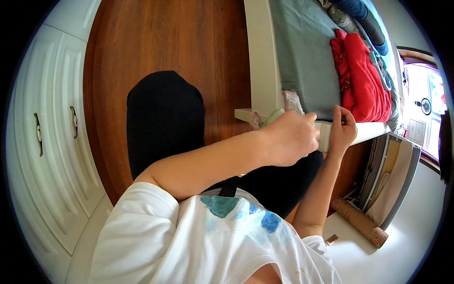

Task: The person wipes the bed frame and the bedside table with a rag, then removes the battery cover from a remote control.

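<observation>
My left hand (pixel 294 138) is closed in a fist beside the corner of the bed; what its fingers hold, if anything, is hidden. Just behind that hand, a crumpled pale green cloth (pixel 274 116) and a pink-and-white patterned cloth (pixel 293 101) show at the bed's edge, partly covered by the hand. To the right, my right hand (pixel 343 130) is raised near the edge of the bed with its fingers bent together in a pinch. Anything between those fingertips is too small to make out.
A grey-green sheet (pixel 302 52) covers the bed, with a red folded garment (pixel 364 78) on it. The pale bed frame (pixel 262 57) borders the wooden floor (pixel 198 38). White cabinets (pixel 52 118) line the left. A folded frame (pixel 392 180) and a brown roll (pixel 360 223) stand right.
</observation>
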Demonstrator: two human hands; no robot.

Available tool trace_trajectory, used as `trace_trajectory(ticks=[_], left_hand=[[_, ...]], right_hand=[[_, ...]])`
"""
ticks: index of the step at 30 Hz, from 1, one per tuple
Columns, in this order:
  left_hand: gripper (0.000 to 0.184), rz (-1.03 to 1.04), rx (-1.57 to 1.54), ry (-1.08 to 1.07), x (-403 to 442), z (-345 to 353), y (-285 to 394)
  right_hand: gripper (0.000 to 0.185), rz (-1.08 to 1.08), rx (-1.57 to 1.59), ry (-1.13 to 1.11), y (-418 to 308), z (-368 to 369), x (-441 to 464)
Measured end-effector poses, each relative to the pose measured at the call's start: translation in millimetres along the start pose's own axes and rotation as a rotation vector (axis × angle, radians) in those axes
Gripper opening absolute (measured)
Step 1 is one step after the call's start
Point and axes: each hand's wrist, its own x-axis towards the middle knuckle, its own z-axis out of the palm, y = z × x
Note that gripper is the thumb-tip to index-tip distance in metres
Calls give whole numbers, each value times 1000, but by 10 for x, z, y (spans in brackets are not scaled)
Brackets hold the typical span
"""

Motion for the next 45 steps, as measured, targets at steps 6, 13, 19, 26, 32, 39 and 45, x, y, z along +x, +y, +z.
trace_trajectory(ticks=[6, 13, 19, 26, 32, 39, 45], left_hand=[[19, -147, -162, -144, -202, -213, -161], [6, -140, -83, 241, 76, 211, 26], [8, -145, 72, 269, 268, 337, 159], [6, -1, 116, 76, 258, 238, 126], [12, -1, -176, 16, 51, 121, 132], [14, -133, -36, 169, 81, 137, 76], [8, -141, 148, 191, 346, 335, 228]], right_hand=[[17, 7, -26, -5, -87, -28, -1], [15, 26, -7, 0, -60, -15, -9], [17, 21, 34, -13, -40, -6, -1], [18, -19, 4, -26, 22, 13, 30], [18, -35, -45, -19, -35, -1, 24], [20, 21, -8, 0, -53, 2, 16], [19, 29, -26, 4, -66, -4, 11]])
